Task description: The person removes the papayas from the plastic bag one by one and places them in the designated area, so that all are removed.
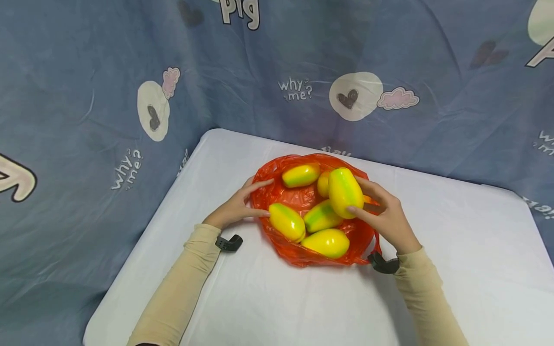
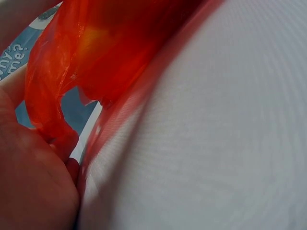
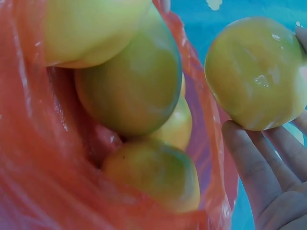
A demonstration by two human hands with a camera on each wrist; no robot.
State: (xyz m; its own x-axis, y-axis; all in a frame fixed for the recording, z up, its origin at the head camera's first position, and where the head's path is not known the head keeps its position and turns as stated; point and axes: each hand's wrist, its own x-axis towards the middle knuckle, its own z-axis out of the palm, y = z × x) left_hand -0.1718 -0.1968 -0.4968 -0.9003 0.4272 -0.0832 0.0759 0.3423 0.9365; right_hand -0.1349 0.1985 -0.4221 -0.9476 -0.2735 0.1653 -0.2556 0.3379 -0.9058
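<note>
A red plastic bag (image 1: pixel 277 194) lies spread open on the table with several glossy yellow-green mangoes inside. One mango (image 1: pixel 346 193) is lifted over the bag's right side; my right hand (image 1: pixel 389 216) grips it, thumb on the near side and fingers behind. The right wrist view shows the same mango (image 3: pixel 256 72) against the fingers, beside the bag's rim. At the bag's left edge, my left hand (image 1: pixel 233 206) holds the red plastic, its thumb close to a mango (image 1: pixel 287 222). In the left wrist view, a strip of the bag (image 2: pixel 48 110) runs into the curled fingers.
A white-covered table (image 1: pixel 277 302) carries the bag. Behind and to the left hangs a blue printed cloth (image 1: pixel 259 62). Among the other mangoes in the bag, one (image 1: pixel 300 175) lies at the back and another (image 1: pixel 327 242) at the front.
</note>
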